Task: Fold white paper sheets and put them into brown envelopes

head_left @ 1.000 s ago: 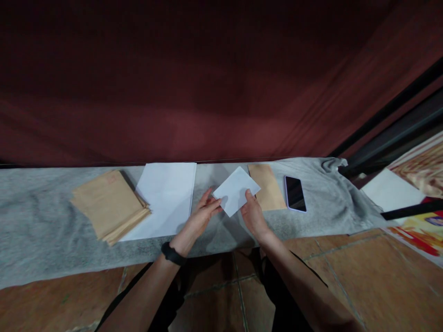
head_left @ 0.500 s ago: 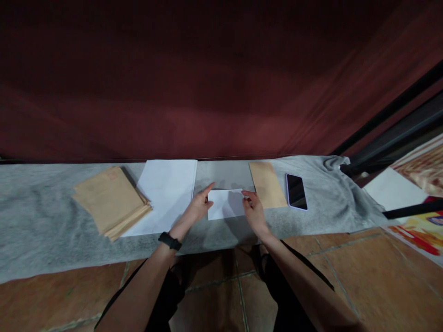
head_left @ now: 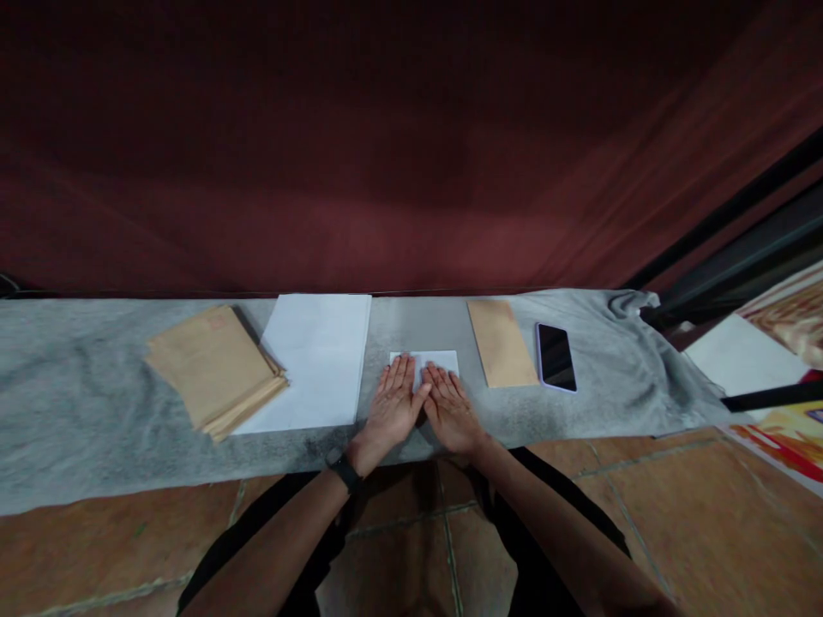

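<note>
A small folded sheet of white paper lies on the grey cloth, mostly covered by my two hands. My left hand rests flat on its left part, fingers stretched out and pointing away from me. Flat on the right part lies my right hand, its fingers also extended. The two hands nearly meet at the thumbs. To their left is a stack of large white paper sheets; to their right, a single brown envelope.
A pile of brown envelopes overlaps the white sheets at the left. Right of the single envelope lies a phone with a dark screen. The grey cloth covers a long narrow surface against a dark red curtain. Below is a tiled floor.
Both hands have moved from the small paper's side edges onto its top, and their fingers have flattened against it. The view has shifted slightly.
</note>
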`<state>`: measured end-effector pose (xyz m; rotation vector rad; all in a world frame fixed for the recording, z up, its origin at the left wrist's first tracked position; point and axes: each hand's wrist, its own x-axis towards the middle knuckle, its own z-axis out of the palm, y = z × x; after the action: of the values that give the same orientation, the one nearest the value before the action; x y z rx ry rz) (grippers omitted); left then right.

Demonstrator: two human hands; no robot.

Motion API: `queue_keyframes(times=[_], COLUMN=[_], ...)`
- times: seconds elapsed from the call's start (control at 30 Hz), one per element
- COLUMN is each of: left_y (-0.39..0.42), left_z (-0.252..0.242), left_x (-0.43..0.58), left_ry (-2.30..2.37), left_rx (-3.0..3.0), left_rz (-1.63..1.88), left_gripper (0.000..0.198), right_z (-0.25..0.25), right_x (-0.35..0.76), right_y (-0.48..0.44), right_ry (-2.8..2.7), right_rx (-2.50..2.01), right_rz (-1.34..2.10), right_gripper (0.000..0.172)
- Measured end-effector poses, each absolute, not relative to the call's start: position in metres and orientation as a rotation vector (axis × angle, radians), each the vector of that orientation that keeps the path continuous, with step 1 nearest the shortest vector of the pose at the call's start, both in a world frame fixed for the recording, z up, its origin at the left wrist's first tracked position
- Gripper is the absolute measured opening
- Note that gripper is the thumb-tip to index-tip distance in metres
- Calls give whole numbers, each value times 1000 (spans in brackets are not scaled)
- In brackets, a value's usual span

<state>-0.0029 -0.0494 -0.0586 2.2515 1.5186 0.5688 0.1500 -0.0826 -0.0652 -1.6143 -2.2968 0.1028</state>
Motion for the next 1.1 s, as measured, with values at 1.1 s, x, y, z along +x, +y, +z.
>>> queue_keyframes(times=[1.1], left_y=[-39], left_z=[-58], left_x=[12], left_ry=[1449], left_rx=[2477], left_rz=[486], left_gripper=[62], right_z=[-50], right_x=[155], right_y=[-57], right_ry=[-2205], right_rx=[-1638], right_rz=[257], right_gripper=[57])
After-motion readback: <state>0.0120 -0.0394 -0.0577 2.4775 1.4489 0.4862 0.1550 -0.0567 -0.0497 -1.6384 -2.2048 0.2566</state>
